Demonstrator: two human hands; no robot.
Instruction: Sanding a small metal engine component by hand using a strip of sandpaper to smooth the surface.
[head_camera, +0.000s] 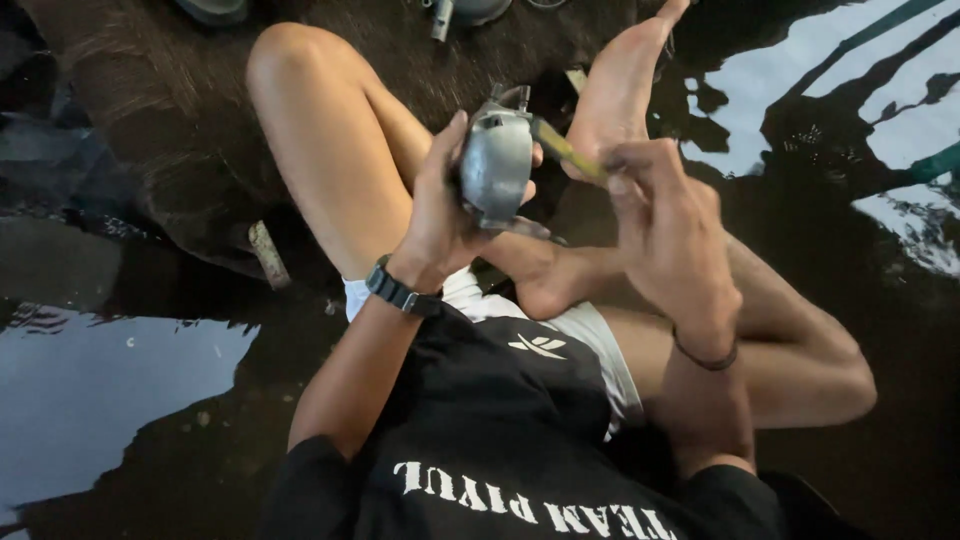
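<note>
At frame centre, the left hand (437, 215) is clamped around a grey metal housing (496, 165); the right hand (665, 225) grips a yellow-handled tool (565, 150) whose tip meets the housing. Work appears mid-course, the housing not set down.

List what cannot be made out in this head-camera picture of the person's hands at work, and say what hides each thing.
- Working tip of the yellow-handled tool, head view: hidden behind the grey metal part.
- Far side of the grey metal part: covered by the left hand.
- Tool's grip end: buried in the right hand, which is motion-blurred.
- Objects at the top edge: cut off by the frame, kind unclear.
- Small cylinder on the floor: too dim to identify.
</note>
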